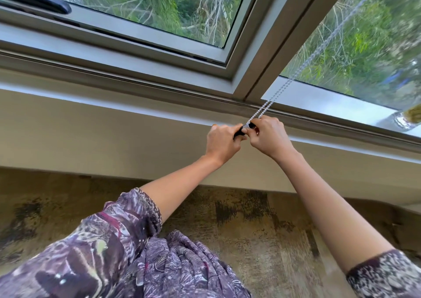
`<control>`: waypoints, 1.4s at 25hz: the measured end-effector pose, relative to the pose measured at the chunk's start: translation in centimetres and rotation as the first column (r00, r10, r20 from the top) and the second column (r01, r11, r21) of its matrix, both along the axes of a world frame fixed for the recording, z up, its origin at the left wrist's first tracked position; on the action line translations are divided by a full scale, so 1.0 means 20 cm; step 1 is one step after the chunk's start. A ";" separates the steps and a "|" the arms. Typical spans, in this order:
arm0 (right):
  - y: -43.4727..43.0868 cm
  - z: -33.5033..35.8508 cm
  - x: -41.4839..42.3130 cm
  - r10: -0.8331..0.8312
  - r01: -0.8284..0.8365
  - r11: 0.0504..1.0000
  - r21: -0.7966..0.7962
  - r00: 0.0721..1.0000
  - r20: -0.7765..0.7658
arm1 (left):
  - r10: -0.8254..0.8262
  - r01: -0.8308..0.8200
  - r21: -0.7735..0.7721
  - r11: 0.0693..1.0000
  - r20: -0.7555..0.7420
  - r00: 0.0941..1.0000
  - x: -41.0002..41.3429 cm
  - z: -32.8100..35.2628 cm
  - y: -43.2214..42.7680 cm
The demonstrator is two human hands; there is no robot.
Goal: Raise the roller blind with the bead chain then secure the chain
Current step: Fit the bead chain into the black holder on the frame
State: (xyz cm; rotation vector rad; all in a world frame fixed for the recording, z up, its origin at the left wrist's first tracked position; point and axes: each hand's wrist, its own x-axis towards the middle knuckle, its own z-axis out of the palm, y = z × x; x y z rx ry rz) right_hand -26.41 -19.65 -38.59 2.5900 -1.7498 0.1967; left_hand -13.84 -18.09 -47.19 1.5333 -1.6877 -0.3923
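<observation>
Your two hands meet just below the window sill (136, 106): left hand (222, 141) is closed around one small black piece (239, 132), right hand (268, 136) pinches beside it. One bead chain (319, 49), two strands side by side, runs from them up across the right of two panes.

Window sill (159, 113): pale painted ledge running just beyond both hands, under the grey window frame (246, 79). Glass vessel (403, 121) standing on it, well right of the right hand (268, 136), contents unclear.
</observation>
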 end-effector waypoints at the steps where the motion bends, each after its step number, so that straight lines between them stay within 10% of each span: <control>1: -0.01 -0.01 0.01 -0.042 0.042 0.999 0.002 0.999 -0.001 | 0.016 -0.016 -0.003 1.000 0.030 0.999 0.00 0.00 -0.01; 20: -0.04 -0.13 0.04 -0.136 0.155 0.987 -0.037 0.940 0.314 | 0.107 -0.076 0.174 0.982 -0.177 0.978 -0.04 0.03 -0.07; 27: 0.04 -0.18 0.01 -0.101 0.216 0.976 -0.029 0.568 0.817 | 0.098 -0.023 0.218 0.976 -0.341 0.935 -0.02 0.02 -0.09; 35: 0.00 -0.25 0.04 -0.187 0.184 0.978 0.100 0.558 0.809 | 0.043 0.022 0.230 0.973 -0.273 0.961 0.00 0.06 -0.08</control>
